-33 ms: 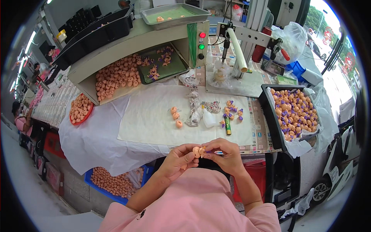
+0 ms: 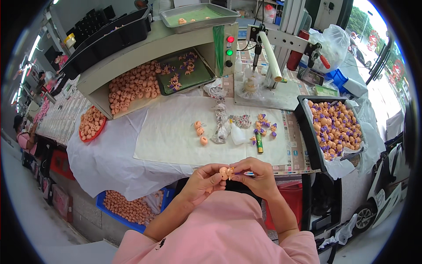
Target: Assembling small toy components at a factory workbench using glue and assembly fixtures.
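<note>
My left hand (image 2: 203, 184) pinches a small peach-coloured doll head (image 2: 223, 173) just in front of my body. Against that head, the fingers of my right hand (image 2: 254, 175) are closed on a small yellowish piece (image 2: 231, 172) with a bit of purple by it; the fingertips partly hide it. Three loose peach heads (image 2: 200, 131) lie on the white work sheet (image 2: 171, 145) ahead of my hands. To their right are a white squeeze bottle (image 2: 238, 134), several purple-and-yellow small parts (image 2: 262, 125) and a green-and-gold tube (image 2: 259, 143).
A black bin (image 2: 323, 163) of purple-and-peach pieces stands at the right. Behind the sheet are an open-fronted box (image 2: 99, 90) with heads and a dark tray (image 2: 200, 78), plus a press stand (image 2: 268, 99). A red bowl (image 2: 92, 137) sits left; a blue crate (image 2: 102, 206) is below.
</note>
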